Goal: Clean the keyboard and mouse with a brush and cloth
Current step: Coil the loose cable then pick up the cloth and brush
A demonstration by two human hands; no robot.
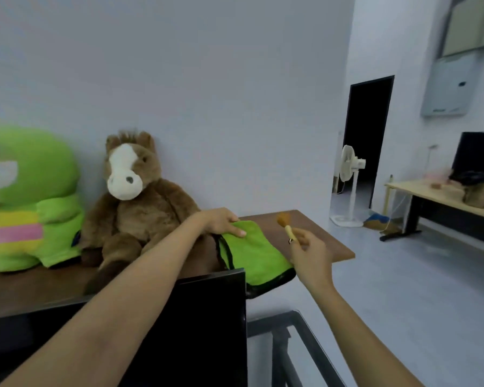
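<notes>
A green cloth [252,252] with a dark edge lies on the brown desk [313,233], behind the top of a black monitor [201,317]. My left hand [221,220] reaches over the monitor and grips the cloth's far corner, thumb on top. My right hand [309,252] holds a small brush [285,224] by its pale wooden handle, orange bristles pointing up and away, above the desk's right end. Neither the keyboard nor the mouse is in view.
A brown plush horse [134,196] and a green plush dinosaur [25,196] sit on the desk against the wall. A dark metal frame [291,336] stands below on the right. Farther right are a white fan [348,174], a dark doorway and another desk [442,199].
</notes>
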